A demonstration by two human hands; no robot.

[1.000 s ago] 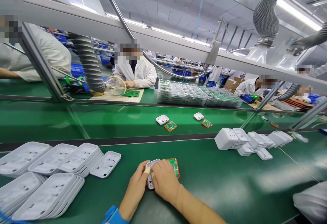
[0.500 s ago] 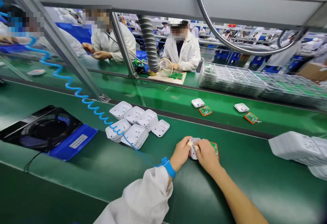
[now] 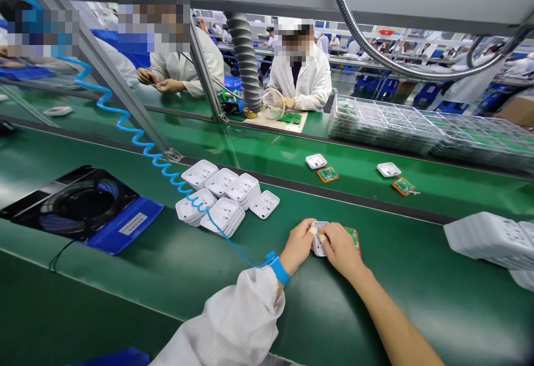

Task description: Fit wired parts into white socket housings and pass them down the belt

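White cover (image 3: 320,241): one, palm-sized, just right of centre in the frame, low over the green table (image 3: 396,299), between both hands.
Left hand (image 3: 297,245): fingers clamped on the cover's left edge, thumb on its face; blue strap (image 3: 278,270) at the wrist.
Right hand (image 3: 341,249): fingers bent together on the cover's right part; whether they grip or press, cannot tell.
Orange-edged circuit board (image 3: 354,238): beside the right hand, partly hidden by it.
Stacks of white covers (image 3: 223,216): left of centre, a loose cover (image 3: 265,205) beside them.
Coiled blue cord (image 3: 144,146): from upper left, passing in front of a slanted metal post (image 3: 106,79) and the stacks, down to the strap.
Black fan (image 3: 85,202): at left, blue piece adjoining.
Further white stack (image 3: 486,235): right edge.
Green strip (image 3: 267,149) beyond: two covers, each with a board near.
Clear trays (image 3: 386,124): upper right, piled.
Ribbed duct (image 3: 245,54): upper middle, beside a white-coated person (image 3: 306,79).
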